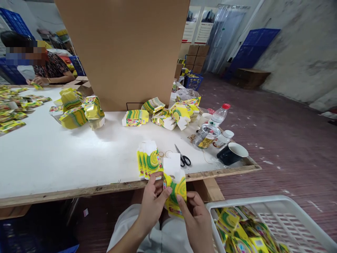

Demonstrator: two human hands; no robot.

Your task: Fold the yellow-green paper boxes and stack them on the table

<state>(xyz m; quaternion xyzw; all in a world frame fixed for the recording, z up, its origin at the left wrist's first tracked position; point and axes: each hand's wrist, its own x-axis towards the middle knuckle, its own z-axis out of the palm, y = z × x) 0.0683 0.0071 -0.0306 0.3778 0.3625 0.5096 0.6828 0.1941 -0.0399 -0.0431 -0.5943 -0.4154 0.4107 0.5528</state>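
Observation:
Between my two hands, just off the table's front edge, is a small yellow-and-green carton (175, 189) with its white top flaps standing open. My left hand (155, 195) grips its left side, thumb across the front. On the lower right side, my right hand (195, 214) pinches the same carton between thumb and fingers. A few flat cartons (149, 160) lie overlapped on the table beyond my left hand. Black-handled scissors (184, 158) rest behind the held carton, near some thin rubber bands (164, 154).
A white plastic basket (273, 200) with yellow packets stands at my lower right. Along the table's right edge are a dark mug (231, 154), a clear jar (206, 135) and a bottle (219, 114). Carton stacks (181, 114) sit before a tall cardboard panel (123, 52). Another person (52, 66) works at far left.

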